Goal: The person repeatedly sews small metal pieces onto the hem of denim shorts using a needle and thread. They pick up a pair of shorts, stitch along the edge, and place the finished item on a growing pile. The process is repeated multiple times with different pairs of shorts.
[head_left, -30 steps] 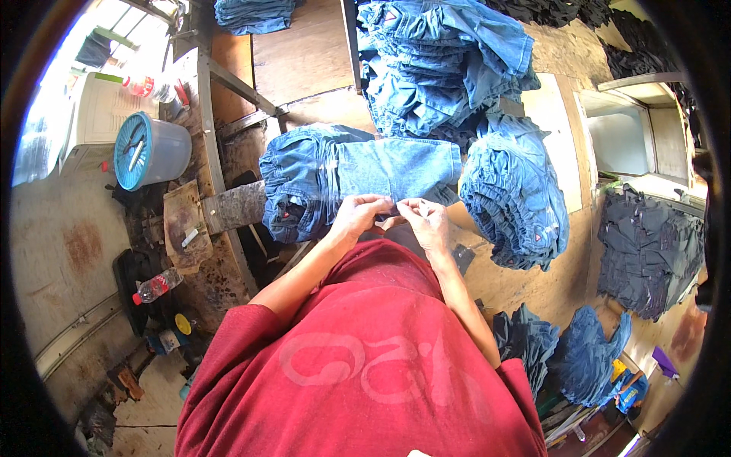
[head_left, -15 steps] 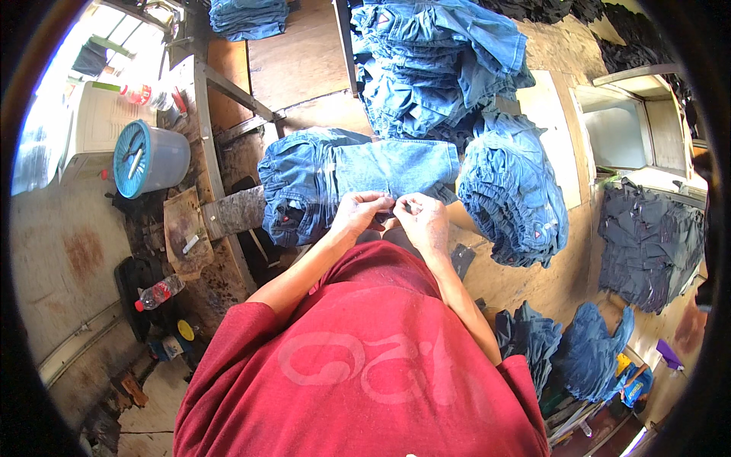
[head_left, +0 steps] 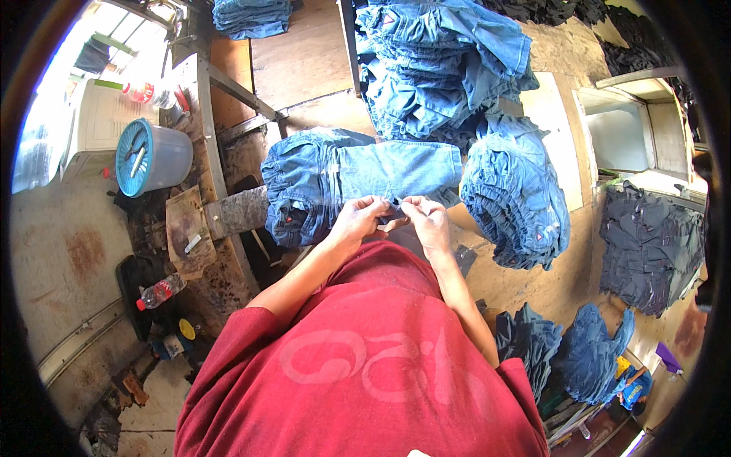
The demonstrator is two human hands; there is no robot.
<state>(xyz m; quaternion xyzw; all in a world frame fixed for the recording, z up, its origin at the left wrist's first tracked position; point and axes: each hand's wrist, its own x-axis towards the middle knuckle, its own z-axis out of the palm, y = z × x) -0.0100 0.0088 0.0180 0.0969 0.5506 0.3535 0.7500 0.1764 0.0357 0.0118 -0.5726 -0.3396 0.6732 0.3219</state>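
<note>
Head view: hands [head_left: 358,218] [head_left: 430,223] nearly together, grip unclear; blue denim garment [head_left: 400,169] just beyond fingertips [head_left: 409,206].

Just before the left hand [head_left: 361,219] and the right hand [head_left: 428,222] lies a garment [head_left: 400,169], with a bundle [head_left: 514,194] to its right, a pile [head_left: 442,72] behind it, and a bucket [head_left: 167,161] well apart to the left.

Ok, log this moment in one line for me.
left hand: pinching, contents unclear | right hand: pinching close beside left, contents unclear | folded denim garment: just beyond hands | denim bundle: right of garment
</note>
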